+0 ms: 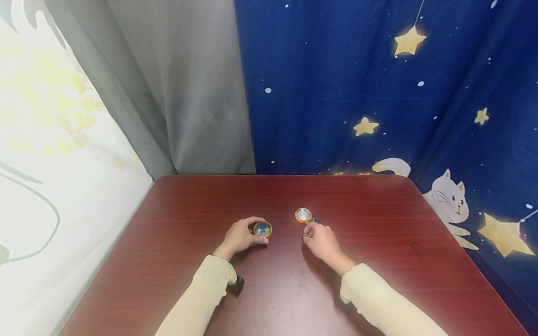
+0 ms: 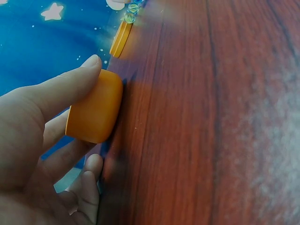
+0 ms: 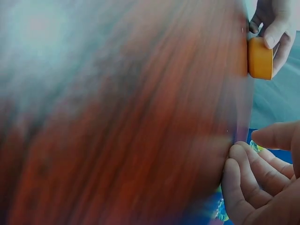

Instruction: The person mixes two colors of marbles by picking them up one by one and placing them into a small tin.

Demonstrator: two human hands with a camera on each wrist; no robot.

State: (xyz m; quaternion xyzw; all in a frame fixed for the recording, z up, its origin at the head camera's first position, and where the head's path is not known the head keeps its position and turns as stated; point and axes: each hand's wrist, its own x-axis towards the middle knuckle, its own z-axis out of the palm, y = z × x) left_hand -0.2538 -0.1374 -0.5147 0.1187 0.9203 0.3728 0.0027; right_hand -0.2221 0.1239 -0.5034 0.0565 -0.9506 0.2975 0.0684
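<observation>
My left hand (image 1: 241, 237) grips a small round orange container (image 2: 99, 110) between thumb and fingers, its open top facing up in the head view. Blue and green clear beads (image 1: 263, 229) lie inside it. To the right, my right hand (image 1: 322, 241) pinches a yellow-green bead (image 3: 256, 146) between thumb and fingertips, just above or at the table; the exact height is hard to tell. Beyond those fingers rests a round orange lid (image 2: 121, 40) with a silvery inside. Several loose blue and green beads (image 1: 316, 219) lie beside it, partly hidden by the right hand.
A dark red wood-grain table (image 1: 269, 289) spans the space under both hands. Its far edge meets a grey curtain (image 1: 201, 93) and a blue star-patterned curtain (image 1: 319, 93). A black device (image 1: 237, 284) sits at the left wrist.
</observation>
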